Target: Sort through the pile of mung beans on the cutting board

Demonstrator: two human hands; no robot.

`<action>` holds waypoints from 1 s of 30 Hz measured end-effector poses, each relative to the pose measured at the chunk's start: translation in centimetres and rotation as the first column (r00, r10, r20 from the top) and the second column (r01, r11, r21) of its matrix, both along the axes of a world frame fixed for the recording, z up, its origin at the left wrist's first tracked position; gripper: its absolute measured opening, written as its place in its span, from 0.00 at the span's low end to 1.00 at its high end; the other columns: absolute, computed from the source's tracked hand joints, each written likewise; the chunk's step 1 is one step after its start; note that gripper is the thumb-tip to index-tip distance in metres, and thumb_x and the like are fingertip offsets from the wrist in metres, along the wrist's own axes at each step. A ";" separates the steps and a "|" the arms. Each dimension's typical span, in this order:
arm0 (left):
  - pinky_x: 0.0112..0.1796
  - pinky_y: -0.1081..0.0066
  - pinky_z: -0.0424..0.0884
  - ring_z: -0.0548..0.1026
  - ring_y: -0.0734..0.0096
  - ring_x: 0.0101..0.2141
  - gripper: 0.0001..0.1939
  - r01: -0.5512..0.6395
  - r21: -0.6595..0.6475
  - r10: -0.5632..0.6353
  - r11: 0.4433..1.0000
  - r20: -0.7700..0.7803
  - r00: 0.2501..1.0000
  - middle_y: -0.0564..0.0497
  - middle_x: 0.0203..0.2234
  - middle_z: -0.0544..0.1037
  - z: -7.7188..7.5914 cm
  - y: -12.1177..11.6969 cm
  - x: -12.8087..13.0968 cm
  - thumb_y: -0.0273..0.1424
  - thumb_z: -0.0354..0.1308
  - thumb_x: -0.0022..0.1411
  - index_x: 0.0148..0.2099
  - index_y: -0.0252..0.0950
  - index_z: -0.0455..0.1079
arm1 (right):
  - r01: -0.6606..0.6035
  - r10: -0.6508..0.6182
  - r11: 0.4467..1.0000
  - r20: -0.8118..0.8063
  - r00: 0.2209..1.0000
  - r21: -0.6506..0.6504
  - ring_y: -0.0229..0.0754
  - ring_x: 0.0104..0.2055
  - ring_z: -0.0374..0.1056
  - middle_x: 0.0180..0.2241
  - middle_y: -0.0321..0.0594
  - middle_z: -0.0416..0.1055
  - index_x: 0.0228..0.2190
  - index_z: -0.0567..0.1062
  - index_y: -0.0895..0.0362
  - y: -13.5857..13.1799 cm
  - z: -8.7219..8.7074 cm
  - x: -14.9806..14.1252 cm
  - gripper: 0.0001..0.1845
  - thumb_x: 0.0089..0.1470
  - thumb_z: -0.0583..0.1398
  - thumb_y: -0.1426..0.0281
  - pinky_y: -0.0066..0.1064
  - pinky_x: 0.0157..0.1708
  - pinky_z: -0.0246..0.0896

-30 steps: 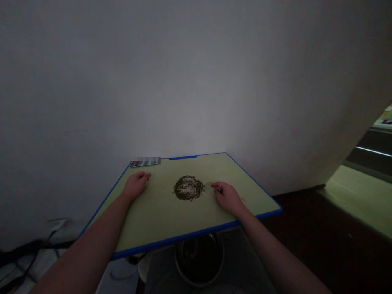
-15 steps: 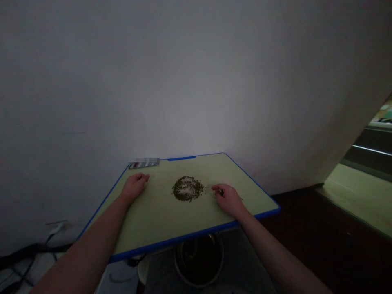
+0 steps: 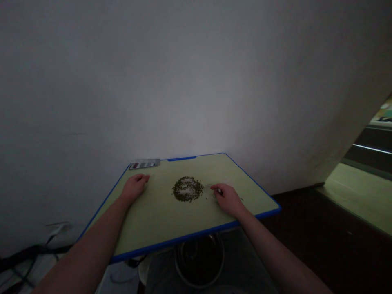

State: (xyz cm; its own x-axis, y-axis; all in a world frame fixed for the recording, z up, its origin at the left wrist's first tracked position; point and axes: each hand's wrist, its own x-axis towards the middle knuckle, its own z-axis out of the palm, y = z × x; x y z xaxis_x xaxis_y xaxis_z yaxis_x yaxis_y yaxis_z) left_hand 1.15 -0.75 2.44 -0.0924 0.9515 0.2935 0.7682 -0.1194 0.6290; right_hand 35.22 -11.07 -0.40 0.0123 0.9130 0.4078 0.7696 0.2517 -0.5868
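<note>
A round heap of small green beans mixed with white grains (image 3: pixel 187 189) lies in the middle of the pale yellow board (image 3: pixel 159 220). My right hand (image 3: pixel 227 199) is closed just right of the heap, gripping a thin tool with a wire-loop head (image 3: pixel 208 188). The loops point toward the heap and are faint; a slim end shows behind the hand. My left hand (image 3: pixel 134 187) rests on the board left of the heap, fingers curled together. Whether anything is in it is hidden.
The board has a blue rim (image 3: pixel 177 243) and stands against a grey wall (image 3: pixel 183 81). A phone-like flat object (image 3: pixel 143 164), partly blurred, lies at its far left corner. Below the near edge sits a round metal pot (image 3: pixel 199 261). Cables (image 3: pixel 27 269) lie at lower left.
The right hand and its tool have shifted very slightly. A few stray beans lie by the tool. The left hand and the heap stay almost the same.
</note>
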 end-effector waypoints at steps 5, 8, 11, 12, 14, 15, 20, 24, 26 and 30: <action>0.21 0.73 0.56 0.63 0.72 0.19 0.20 0.009 -0.001 -0.009 1.000 0.004 1.000 0.55 0.13 0.63 -0.1 0.1 -0.1 0.47 0.46 0.48 0.22 0.36 0.65 | -0.019 0.019 1.000 -0.010 1.000 -0.021 0.38 0.35 0.65 0.34 0.39 0.72 0.33 0.74 0.56 -0.2 0.1 0.2 0.15 0.43 0.52 0.75 0.29 0.37 0.57; 0.21 0.73 0.56 0.63 0.72 0.18 0.19 0.017 -0.001 -0.017 1.000 0.021 1.000 0.55 0.12 0.62 -0.2 0.2 -0.2 0.46 0.46 0.48 0.23 0.36 0.66 | -0.009 0.008 0.999 -0.026 1.000 -0.043 0.36 0.29 0.65 0.30 0.37 0.72 0.33 0.75 0.55 -0.3 0.1 0.2 0.15 0.42 0.52 0.75 0.27 0.32 0.57; 0.21 0.73 0.56 0.63 0.72 0.18 0.19 0.015 0.000 -0.015 1.000 0.027 1.000 0.55 0.12 0.63 -0.2 0.2 -0.1 0.46 0.46 0.48 0.22 0.36 0.65 | 0.013 -0.015 0.998 -0.032 0.999 -0.061 0.35 0.25 0.63 0.26 0.37 0.72 0.32 0.75 0.56 -0.4 0.2 0.2 0.15 0.41 0.53 0.75 0.26 0.28 0.56; 0.21 0.73 0.56 0.63 0.72 0.18 0.19 0.010 -0.003 -0.010 1.000 0.024 1.000 0.55 0.12 0.63 -0.2 0.2 -0.1 0.46 0.46 0.48 0.22 0.36 0.65 | 0.014 -0.017 0.998 -0.032 0.999 -0.068 0.35 0.25 0.63 0.26 0.37 0.72 0.32 0.75 0.56 -0.4 0.2 0.2 0.15 0.41 0.53 0.76 0.26 0.27 0.55; 0.21 0.73 0.56 0.63 0.71 0.18 0.18 -0.002 -0.016 0.002 1.000 0.024 1.000 0.55 0.12 0.63 -0.1 0.2 0.0 0.46 0.46 0.48 0.22 0.36 0.65 | 0.004 -0.006 0.997 -0.036 0.999 -0.072 0.35 0.25 0.63 0.26 0.37 0.72 0.32 0.75 0.56 -0.4 0.2 0.2 0.15 0.41 0.53 0.76 0.25 0.27 0.55; 0.22 0.73 0.56 0.63 0.71 0.19 0.18 -0.005 -0.021 0.006 1.000 0.031 1.000 0.55 0.12 0.63 0.0 0.1 0.0 0.46 0.46 0.48 0.23 0.36 0.65 | -0.002 -0.001 0.997 -0.040 0.999 -0.071 0.35 0.25 0.63 0.27 0.37 0.72 0.32 0.75 0.56 -0.4 0.2 0.3 0.16 0.41 0.52 0.75 0.26 0.27 0.55; 0.22 0.73 0.57 0.64 0.71 0.19 0.18 0.017 -0.009 -0.017 1.000 0.037 0.999 0.55 0.12 0.63 -0.1 0.1 0.0 0.46 0.46 0.48 0.22 0.36 0.65 | 0.015 -0.019 0.999 -0.068 0.998 -0.047 0.36 0.27 0.64 0.29 0.38 0.72 0.33 0.74 0.57 -0.3 0.3 0.2 0.16 0.42 0.52 0.75 0.26 0.29 0.56; 0.22 0.73 0.57 0.65 0.70 0.20 0.19 0.018 -0.003 -0.018 1.000 0.020 1.000 0.54 0.13 0.66 -0.1 0.2 0.0 0.46 0.46 0.48 0.22 0.36 0.65 | -0.019 0.018 0.999 -0.028 0.999 -0.030 0.36 0.29 0.64 0.31 0.39 0.72 0.33 0.74 0.57 -0.2 0.4 0.1 0.15 0.43 0.52 0.74 0.27 0.32 0.57; 0.22 0.72 0.57 0.65 0.70 0.21 0.19 0.010 -0.006 -0.010 1.000 0.019 1.000 0.54 0.14 0.66 0.0 0.1 0.0 0.46 0.46 0.48 0.22 0.36 0.65 | -0.046 0.045 0.998 -0.027 0.999 -0.032 0.37 0.31 0.64 0.32 0.39 0.72 0.33 0.74 0.57 -0.3 0.4 0.1 0.15 0.43 0.52 0.74 0.28 0.34 0.57; 0.22 0.73 0.57 0.65 0.70 0.21 0.18 0.006 -0.006 -0.006 1.000 0.023 1.000 0.54 0.13 0.66 0.1 0.0 0.1 0.46 0.46 0.48 0.23 0.36 0.65 | -0.075 0.074 0.996 -0.028 0.997 -0.057 0.36 0.28 0.64 0.30 0.38 0.72 0.33 0.74 0.56 -0.4 0.3 0.1 0.15 0.43 0.52 0.74 0.27 0.31 0.57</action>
